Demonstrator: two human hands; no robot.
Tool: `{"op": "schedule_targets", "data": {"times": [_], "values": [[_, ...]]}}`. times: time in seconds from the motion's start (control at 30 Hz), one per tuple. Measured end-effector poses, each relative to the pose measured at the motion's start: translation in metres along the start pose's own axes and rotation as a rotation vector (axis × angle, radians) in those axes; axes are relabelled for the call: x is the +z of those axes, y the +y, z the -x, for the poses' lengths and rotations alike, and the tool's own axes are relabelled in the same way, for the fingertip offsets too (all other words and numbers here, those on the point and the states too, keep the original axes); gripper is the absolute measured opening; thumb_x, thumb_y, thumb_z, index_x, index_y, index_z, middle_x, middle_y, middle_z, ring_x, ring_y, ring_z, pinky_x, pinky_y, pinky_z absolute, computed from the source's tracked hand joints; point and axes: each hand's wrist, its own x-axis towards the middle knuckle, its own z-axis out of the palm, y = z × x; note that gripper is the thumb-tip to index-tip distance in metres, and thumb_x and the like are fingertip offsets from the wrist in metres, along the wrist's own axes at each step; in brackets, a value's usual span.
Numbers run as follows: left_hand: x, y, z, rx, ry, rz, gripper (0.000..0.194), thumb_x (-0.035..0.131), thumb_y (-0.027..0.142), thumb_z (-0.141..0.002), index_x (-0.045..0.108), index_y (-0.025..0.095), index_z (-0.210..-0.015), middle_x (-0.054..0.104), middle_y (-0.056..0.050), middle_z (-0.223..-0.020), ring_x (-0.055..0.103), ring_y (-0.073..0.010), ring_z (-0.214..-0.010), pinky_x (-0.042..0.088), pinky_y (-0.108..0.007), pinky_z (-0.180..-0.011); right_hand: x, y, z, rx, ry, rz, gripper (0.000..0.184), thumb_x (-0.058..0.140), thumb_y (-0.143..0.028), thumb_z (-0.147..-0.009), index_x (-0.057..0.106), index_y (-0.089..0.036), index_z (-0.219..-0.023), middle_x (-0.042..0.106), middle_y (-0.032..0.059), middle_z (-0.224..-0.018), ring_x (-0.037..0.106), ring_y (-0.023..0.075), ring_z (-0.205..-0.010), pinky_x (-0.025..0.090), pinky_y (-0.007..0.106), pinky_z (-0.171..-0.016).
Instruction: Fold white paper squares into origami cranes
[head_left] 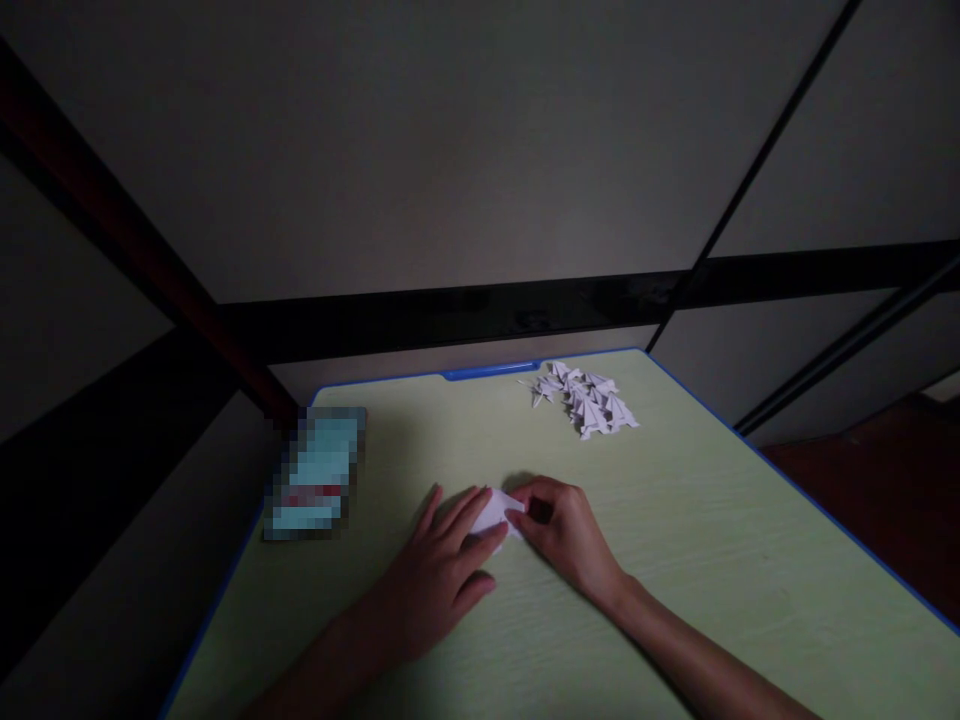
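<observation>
A small piece of folded white paper (491,512) lies on the table in front of me, between my two hands. Across its left side rests my left hand (442,560), fingers spread and lying flat, the fingertips pressing on the paper. My right hand (559,525) pinches the paper's right edge between thumb and index finger. Parts of the paper are hidden beneath the left fingers. Farther back on the right sits a pile of several folded white paper figures (592,405) with pointed, pleated shapes.
The light green table (675,560) has a blue rim and a blue handle-like recess (491,371) at its far edge. A blurred-out, light blue flat object (319,470) lies at the left edge. Behind stand grey panels (450,150) with a black band.
</observation>
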Motion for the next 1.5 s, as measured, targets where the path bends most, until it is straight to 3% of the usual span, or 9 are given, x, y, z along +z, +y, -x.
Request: {"op": "schedule_targets", "data": {"times": [0.13,0.23,0.47,0.67,1.17,1.3,1.5], "values": [[0.001,-0.001,0.001,-0.011,0.005,0.024,0.044,0.046,0.027,-0.078,0.035,0.024,-0.121,0.028,-0.008,-0.134,0.020,-0.0232,-0.123,0.018,-0.053,-0.096,0.001,-0.001,0.000,-0.030,0.025,0.017,0.014,0.051,-0.014,-0.070,0.059,-0.014,-0.058,0.051,0.0005,-0.056,0.045,0.0103,-0.049,0.035,0.020,-0.045],[0.001,0.000,0.000,-0.023,0.017,0.041,0.044,0.047,0.025,-0.077,0.037,0.024,-0.120,0.030,-0.008,-0.133,0.022,-0.0236,-0.122,0.018,-0.053,-0.096,-0.002,0.000,0.000,-0.135,-0.015,0.054,0.023,0.048,-0.013,-0.074,0.056,-0.014,-0.052,0.049,0.0009,-0.057,0.046,0.0106,-0.052,0.034,0.020,-0.046],[0.002,0.002,0.000,-0.048,0.008,0.001,0.044,0.046,0.023,-0.077,0.036,0.024,-0.121,0.026,-0.010,-0.134,0.017,-0.0249,-0.123,0.018,-0.053,-0.096,-0.011,0.005,0.001,-0.450,-0.158,0.317,0.023,0.040,-0.017,-0.082,0.061,-0.015,-0.072,0.051,0.0045,-0.066,0.047,0.0149,-0.067,0.037,0.025,-0.060],[0.001,-0.001,0.000,0.007,-0.002,-0.001,0.045,0.043,0.025,-0.079,0.032,0.024,-0.123,0.022,-0.006,-0.136,0.015,-0.0220,-0.124,0.016,-0.052,-0.097,-0.010,0.003,0.003,-0.471,-0.186,0.503,0.025,0.038,-0.020,-0.083,0.060,-0.014,-0.072,0.052,0.0053,-0.067,0.046,0.0161,-0.067,0.038,0.027,-0.062],[0.003,-0.006,-0.002,-0.025,-0.034,0.038,0.047,0.045,0.029,-0.078,0.033,0.027,-0.123,0.021,-0.009,-0.136,0.013,-0.0227,-0.124,0.015,-0.050,-0.098,-0.011,0.000,0.000,-0.620,-0.206,0.715,0.012,0.048,-0.016,-0.078,0.056,-0.013,-0.070,0.052,0.0037,-0.070,0.046,0.0169,-0.069,0.041,0.029,-0.062],[0.003,-0.007,-0.004,-0.036,-0.028,0.061,0.045,0.048,0.028,-0.076,0.038,0.027,-0.120,0.025,-0.007,-0.135,0.017,-0.0224,-0.124,0.014,-0.049,-0.099,-0.012,-0.001,0.003,-0.592,-0.230,0.729,0.008,0.049,-0.015,-0.078,0.057,-0.012,-0.078,0.054,0.0046,-0.075,0.047,0.0184,-0.072,0.042,0.031,-0.065],[0.003,-0.006,-0.002,-0.030,-0.011,0.061,0.044,0.045,0.028,-0.078,0.036,0.027,-0.121,0.023,-0.007,-0.136,0.016,-0.0225,-0.124,0.015,-0.049,-0.098,-0.019,-0.003,0.012,-0.491,-0.224,0.614,0.018,0.039,-0.015,-0.083,0.056,-0.014,-0.089,0.054,0.0082,-0.088,0.049,0.0185,-0.081,0.042,0.032,-0.067]]}}
